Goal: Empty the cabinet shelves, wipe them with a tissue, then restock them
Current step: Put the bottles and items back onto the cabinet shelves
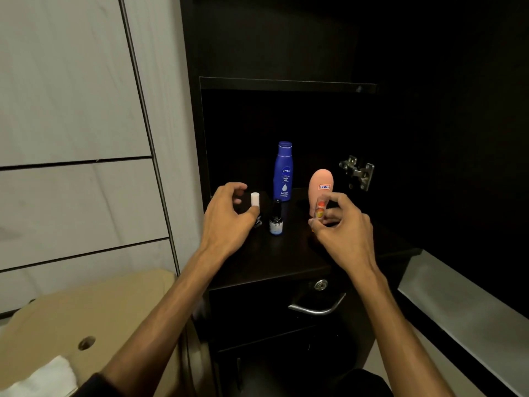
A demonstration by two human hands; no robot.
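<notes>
Dark brown, nearly black wood makes up the cabinet shelf point(272, 262), and four toiletries stand on it. Taking the tall blue lotion bottle point(283, 171) as the marker, it stands upright toward the back of the shelf, about in the middle. Just in front of it, a little to its left, is a small dark spray bottle point(276, 217), also upright. Further left of the blue bottle is a small black bottle with a white cap point(255, 206); the left hand point(227, 216) is at it, thumb against its side and the other fingers curled loosely above, apart from the cap, so I cannot say it has a real grip. To the right of the blue bottle, a peach-coloured tube point(321, 193) with a small handwritten sticker stands on its end, and the right hand point(342, 224) pinches its lower part between thumb and fingers. Right of that, on the cabinet wall, a metal hinge point(357, 171) catches the light. Below the shelf's front edge is a drawer with a keyhole point(320, 285) and a curved metal handle point(317, 306). Far left of the blue bottle and lower, a cardboard box point(86, 319) sits with something white point(37, 376) on it.
</notes>
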